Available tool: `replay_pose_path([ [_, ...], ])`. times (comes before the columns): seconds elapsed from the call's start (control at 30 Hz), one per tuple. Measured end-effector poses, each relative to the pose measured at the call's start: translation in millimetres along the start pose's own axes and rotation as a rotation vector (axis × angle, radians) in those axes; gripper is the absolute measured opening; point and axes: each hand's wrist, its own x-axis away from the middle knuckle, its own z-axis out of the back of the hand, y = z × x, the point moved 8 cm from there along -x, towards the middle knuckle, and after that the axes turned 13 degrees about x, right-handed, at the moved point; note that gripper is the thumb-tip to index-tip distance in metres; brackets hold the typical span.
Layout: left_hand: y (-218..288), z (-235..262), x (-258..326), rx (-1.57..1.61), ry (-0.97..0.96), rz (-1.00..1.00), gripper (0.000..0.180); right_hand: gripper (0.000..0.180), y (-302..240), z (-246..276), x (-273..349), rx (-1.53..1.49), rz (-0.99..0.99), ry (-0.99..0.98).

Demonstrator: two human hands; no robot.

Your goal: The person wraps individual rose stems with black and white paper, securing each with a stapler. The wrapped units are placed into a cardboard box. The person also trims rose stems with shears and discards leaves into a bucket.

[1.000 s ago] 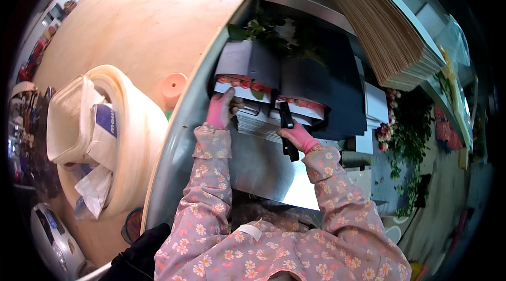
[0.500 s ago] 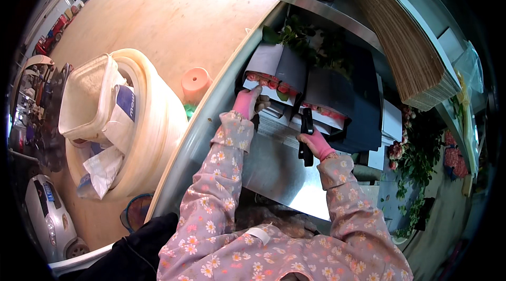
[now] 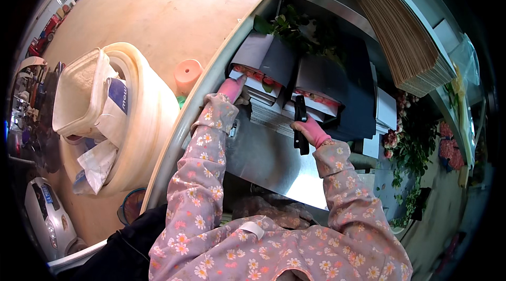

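Observation:
My left hand [image 3: 233,90], in a pink glove with greyish fingertips, is closed at the near edge of a paper wrap [image 3: 249,52]. Pink-orange roses [image 3: 255,73] show in a row inside that wrap, above a white sheet. To its right lies a second grey-wrapped bundle [image 3: 321,78] with similar roses along its opening. My right hand [image 3: 313,131], also pink-gloved, grips a black stapler [image 3: 300,123] held upright just before the second bundle. Green leaves [image 3: 295,24] stick out at the bundles' far ends.
Paper sheets [image 3: 271,119] are stacked under the bundles on a metal worktop [image 3: 258,162]. A cardboard stack [image 3: 406,44] stands on the shelf at upper right. Loose roses and foliage [image 3: 414,149] hang at the right. Left of the bench is a large pale tub [image 3: 153,117] with a white basket [image 3: 79,96].
The whole view has shifted slightly, so most things sit a little further left and up. Both hands keep nearly the same place and hold at the bundles.

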Motion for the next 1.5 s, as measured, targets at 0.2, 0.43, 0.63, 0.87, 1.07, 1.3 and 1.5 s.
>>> replay_pose_path([
  [0.2, -33, 11, -38, 0.295, 0.092, -0.137, 0.051, 0.049, -37, -22, 32, -0.146, 0.106, -0.176],
  [0.43, -42, 3, -50, 0.396, 0.118, -0.223, 0.045, 0.042, -84, -63, 12, -0.128, 0.098, -0.006],
  [0.63, -43, 8, -47, 0.375, 0.09, -0.218, 0.044, 0.067, -106, -64, 0, -0.037, -0.03, 0.009],
  [0.87, -47, 5, -59, 0.528, 0.056, -0.197, 0.037, 0.069, -96, -83, -9, -0.031, -0.096, 0.142],
  [1.07, -48, 6, -58, 0.537, 0.049, -0.236, 0.036, 0.063, -96, -88, -9, -0.01, -0.159, 0.29],
  [1.3, -41, 5, -46, 0.561, 0.093, -0.265, 0.035, 0.051, -94, -102, -22, 0.083, -0.131, 0.241],
  [1.5, -46, 8, -54, 0.538, 0.071, -0.335, 0.035, 0.05, -122, -92, -18, 0.007, 0.058, 0.068],
])
